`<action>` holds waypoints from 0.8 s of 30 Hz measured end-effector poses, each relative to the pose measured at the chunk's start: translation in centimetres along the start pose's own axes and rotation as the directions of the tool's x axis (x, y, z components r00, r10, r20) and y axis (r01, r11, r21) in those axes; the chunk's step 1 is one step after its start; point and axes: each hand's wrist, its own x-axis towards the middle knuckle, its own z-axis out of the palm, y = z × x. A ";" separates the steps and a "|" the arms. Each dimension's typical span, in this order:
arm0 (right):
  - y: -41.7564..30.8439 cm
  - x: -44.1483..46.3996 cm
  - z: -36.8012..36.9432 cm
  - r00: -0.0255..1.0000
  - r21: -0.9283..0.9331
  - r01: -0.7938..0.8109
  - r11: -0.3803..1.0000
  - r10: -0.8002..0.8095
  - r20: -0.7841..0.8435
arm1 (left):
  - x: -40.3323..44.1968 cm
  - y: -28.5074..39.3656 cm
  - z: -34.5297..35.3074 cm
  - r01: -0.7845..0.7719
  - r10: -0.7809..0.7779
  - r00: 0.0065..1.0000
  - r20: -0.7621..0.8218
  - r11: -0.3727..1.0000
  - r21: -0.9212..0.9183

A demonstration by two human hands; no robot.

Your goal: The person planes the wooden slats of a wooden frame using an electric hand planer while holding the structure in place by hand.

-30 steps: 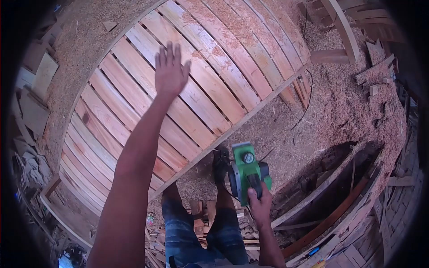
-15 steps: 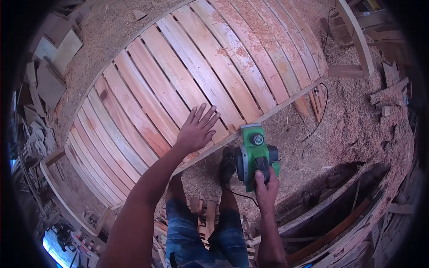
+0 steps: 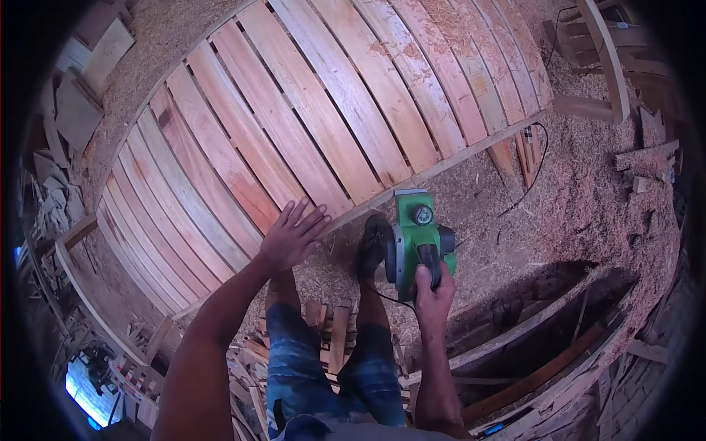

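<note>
My right hand (image 3: 434,292) is wrapped round the black rear handle of a green electric planer (image 3: 421,239). The planer is just off the near edge of a slatted wooden panel (image 3: 323,110), its front end close to that edge; whether the two touch I cannot tell. A dark cord runs from the planer's back toward my forearm. My left hand (image 3: 293,239) lies at the panel's near edge, fingers stretched and slightly spread over the slat ends, holding nothing. Wood shavings cover the far right slats.
Wooden frame legs (image 3: 603,59) stick out at the panel's right end, and another frame (image 3: 92,294) at its left. Shavings (image 3: 581,191) cover the floor. Lower right is a dark wooden trough-like structure (image 3: 537,323). Scrap boards (image 3: 77,117) lean at upper left.
My left hand has slid left and nearer to me along the panel's edge. The planer, still in my right hand, has shifted slightly away from the panel's near edge.
</note>
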 end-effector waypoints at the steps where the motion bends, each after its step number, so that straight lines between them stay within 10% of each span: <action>1: 0.5 -0.3 0.0 1.000 0.002 -0.006 1.000 0.006 -0.006 | -0.7 0.2 0.5 0.004 -0.004 1.000 0.011 1.000 0.001; 24: 3.7 -3.6 0.6 0.989 0.067 -0.128 0.990 0.132 -0.066 | -9.1 -1.2 1.1 -0.094 0.071 0.962 0.264 0.993 0.078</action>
